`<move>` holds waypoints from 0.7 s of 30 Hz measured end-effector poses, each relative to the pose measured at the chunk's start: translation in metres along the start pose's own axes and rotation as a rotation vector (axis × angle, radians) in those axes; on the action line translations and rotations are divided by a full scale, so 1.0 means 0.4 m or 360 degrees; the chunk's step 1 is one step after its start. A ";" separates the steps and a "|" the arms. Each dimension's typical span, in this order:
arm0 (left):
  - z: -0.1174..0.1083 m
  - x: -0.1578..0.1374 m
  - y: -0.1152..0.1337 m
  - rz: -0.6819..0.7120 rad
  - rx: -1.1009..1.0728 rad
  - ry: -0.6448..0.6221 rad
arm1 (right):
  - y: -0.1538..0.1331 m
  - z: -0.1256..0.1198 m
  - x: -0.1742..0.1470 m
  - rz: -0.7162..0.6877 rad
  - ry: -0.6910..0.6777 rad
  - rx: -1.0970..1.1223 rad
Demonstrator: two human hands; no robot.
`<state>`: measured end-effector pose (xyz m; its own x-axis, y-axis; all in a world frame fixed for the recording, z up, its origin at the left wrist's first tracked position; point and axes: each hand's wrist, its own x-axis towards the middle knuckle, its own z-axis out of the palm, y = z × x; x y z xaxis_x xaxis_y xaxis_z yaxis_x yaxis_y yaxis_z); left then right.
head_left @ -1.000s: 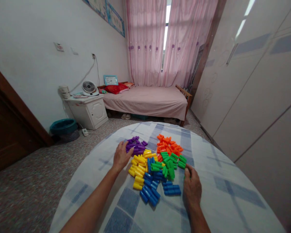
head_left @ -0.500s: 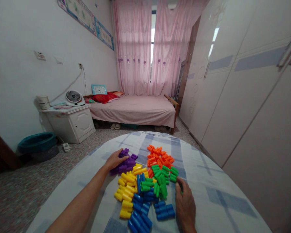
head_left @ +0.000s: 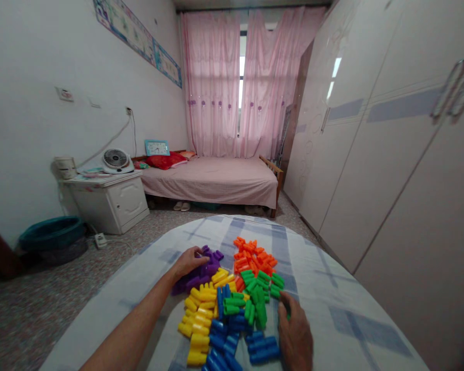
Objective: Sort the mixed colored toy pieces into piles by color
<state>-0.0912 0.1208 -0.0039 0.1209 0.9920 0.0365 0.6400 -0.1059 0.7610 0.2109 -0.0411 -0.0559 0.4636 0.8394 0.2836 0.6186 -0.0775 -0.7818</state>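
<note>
My left hand [head_left: 188,261] lies over a heap of purple plastic tube blocks [head_left: 212,264], its finger and thumb bent around a purple block. At the right, my right hand [head_left: 295,330] rests on the table with curled fingers, and a bit of green block shows between them. Just left of that hand are green blocks [head_left: 260,304] and joined blue blocks [head_left: 263,349]. Orange blocks [head_left: 253,257] form a pile farther back. Yellow blocks [head_left: 197,319] spread between the purple and blue ones.
The blocks lie on an oval table with a white and blue checked cloth [head_left: 355,309]. Beyond it stand a bed [head_left: 216,178], a white cabinet [head_left: 127,203] with a fan [head_left: 116,159], and a bin [head_left: 52,234]. A tall wardrobe [head_left: 390,196] lines the right side.
The camera view has tilted up slightly, so most things sit lower. My left fingers have shifted a little over the purple heap. My right hand stays beside the green and blue blocks.
</note>
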 end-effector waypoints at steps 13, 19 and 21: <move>0.016 -0.099 0.133 0.0535 0.0051 -0.0082 | 0.003 0.001 -0.004 -0.0007 -0.0012 -0.0025; 0.059 0.050 0.071 0.0225 0.0600 0.0075 | 0.000 0.000 -0.001 -0.0018 -0.0008 0.0002; 0.085 0.066 0.068 0.0234 0.0630 -0.0087 | 0.001 0.000 0.000 -0.0020 -0.0005 0.0006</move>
<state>-0.0449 0.1417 -0.0043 0.2656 0.9605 0.0834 0.8538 -0.2745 0.4424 0.2110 -0.0411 -0.0564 0.4536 0.8422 0.2915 0.6219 -0.0649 -0.7804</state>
